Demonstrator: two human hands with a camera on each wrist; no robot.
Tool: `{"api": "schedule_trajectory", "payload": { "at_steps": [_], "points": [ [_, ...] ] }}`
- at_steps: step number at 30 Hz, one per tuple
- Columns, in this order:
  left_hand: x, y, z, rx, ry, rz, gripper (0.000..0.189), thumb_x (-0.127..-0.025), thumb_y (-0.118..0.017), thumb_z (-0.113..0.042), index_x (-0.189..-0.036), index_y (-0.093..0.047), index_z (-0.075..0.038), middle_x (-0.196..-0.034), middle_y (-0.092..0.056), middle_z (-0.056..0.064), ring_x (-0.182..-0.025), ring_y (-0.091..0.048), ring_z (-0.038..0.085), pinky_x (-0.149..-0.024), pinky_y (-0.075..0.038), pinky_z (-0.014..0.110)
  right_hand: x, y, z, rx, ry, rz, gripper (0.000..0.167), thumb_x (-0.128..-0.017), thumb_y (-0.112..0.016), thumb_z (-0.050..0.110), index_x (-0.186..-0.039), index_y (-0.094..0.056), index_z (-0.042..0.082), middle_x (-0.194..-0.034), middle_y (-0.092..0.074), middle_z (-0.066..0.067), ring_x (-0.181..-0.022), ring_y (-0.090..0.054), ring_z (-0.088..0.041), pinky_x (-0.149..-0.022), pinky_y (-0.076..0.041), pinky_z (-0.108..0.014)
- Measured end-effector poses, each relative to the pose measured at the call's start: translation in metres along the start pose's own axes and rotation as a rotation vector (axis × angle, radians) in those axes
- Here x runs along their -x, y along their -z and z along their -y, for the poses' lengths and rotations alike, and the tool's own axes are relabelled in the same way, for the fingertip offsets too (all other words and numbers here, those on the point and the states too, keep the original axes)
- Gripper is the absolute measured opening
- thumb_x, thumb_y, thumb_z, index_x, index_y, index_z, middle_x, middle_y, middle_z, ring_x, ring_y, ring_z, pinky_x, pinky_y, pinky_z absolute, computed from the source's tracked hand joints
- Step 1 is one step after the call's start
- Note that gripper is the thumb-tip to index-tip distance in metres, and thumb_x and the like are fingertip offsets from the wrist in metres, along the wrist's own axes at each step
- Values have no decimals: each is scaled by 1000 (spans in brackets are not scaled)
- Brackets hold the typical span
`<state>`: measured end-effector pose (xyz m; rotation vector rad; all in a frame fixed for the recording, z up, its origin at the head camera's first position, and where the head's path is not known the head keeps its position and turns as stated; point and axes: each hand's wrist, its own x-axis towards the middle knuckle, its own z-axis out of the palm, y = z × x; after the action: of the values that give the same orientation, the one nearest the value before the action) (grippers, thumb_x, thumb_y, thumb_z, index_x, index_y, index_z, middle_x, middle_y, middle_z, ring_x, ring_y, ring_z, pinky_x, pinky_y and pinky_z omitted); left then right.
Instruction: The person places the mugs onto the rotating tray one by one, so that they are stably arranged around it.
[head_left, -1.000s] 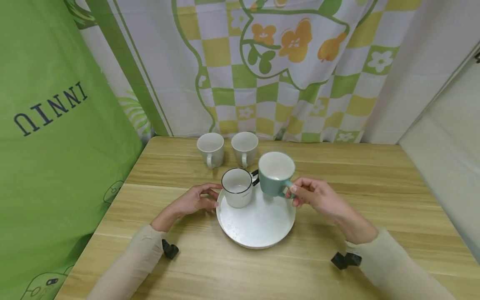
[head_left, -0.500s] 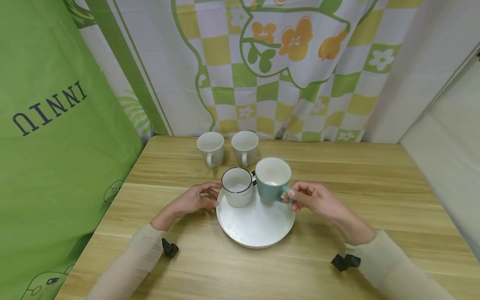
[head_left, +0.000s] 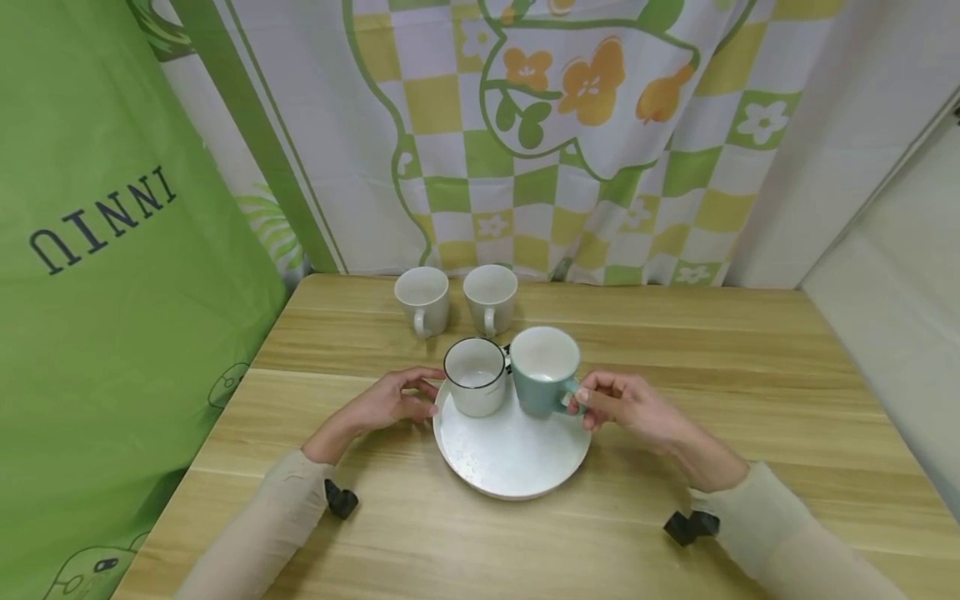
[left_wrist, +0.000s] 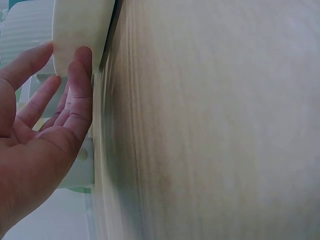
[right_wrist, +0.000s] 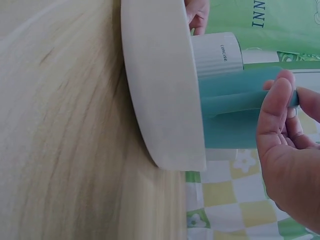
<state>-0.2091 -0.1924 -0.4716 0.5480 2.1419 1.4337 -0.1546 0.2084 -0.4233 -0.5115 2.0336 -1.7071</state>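
My right hand (head_left: 626, 408) pinches the handle of a teal mug (head_left: 538, 398), white inside, between thumb and fingers. The mug is upright at the right back of a round white tray (head_left: 510, 467); in the right wrist view its base (right_wrist: 207, 130) is right at the tray's rim (right_wrist: 165, 85). Beside it on the tray stands a white enamel-style mug (head_left: 478, 398) with a black rim, its dark handle mostly hidden behind the teal mug. My left hand (head_left: 393, 398) has loosely extended fingers at the tray's left edge; in the left wrist view the fingertips (left_wrist: 82, 57) touch the tray's side (left_wrist: 82, 30).
Two pale grey-white mugs (head_left: 422, 298) stand side by side behind the tray, handles toward me. Everything is on a wood-grain table (head_left: 720, 358). A patterned curtain (head_left: 525, 217) hangs behind, and green fabric (head_left: 135, 333) is on the left.
The right hand has lowered the teal mug from over the tray's back right, slightly toward me and to the left, beside the black-rimmed mug. My left hand has stayed at the tray's edge.
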Motion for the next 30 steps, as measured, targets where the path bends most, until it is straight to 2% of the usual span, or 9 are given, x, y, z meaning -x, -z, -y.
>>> {"api": "schedule_trajectory", "payload": {
  "at_steps": [16, 24, 30],
  "points": [
    [-1, 0, 0, 2, -2, 2, 59, -90, -73, -9, -144, -50, -8, -123, -60, 27, -86, -67, 20, -71, -58, 33, -7, 4, -13, 12, 2, 56, 29, -104, -53, 18, -105, -57, -11, -104, -66, -21, -77, -62, -12, -73, -58, -29],
    [0, 1, 1, 5, -3, 2, 59, -90, -74, -10, -144, -50, -8, -124, -60, 27, -90, -67, 18, -72, -58, 32, -10, 7, -17, 40, -23, 90, 29, -105, -52, 19, -107, -58, -9, -108, -64, -24, -80, -63, -13, -75, -58, -32],
    [0, 0, 2, 0, -5, 6, 60, -90, -74, -10, -145, -49, -8, -124, -60, 27, -91, -67, 18, -73, -58, 31, -9, 9, -18, 27, -45, 69, 30, -103, -56, 22, -110, -59, -8, -110, -66, -24, -81, -64, -14, -77, -59, -34]
  ]
}}
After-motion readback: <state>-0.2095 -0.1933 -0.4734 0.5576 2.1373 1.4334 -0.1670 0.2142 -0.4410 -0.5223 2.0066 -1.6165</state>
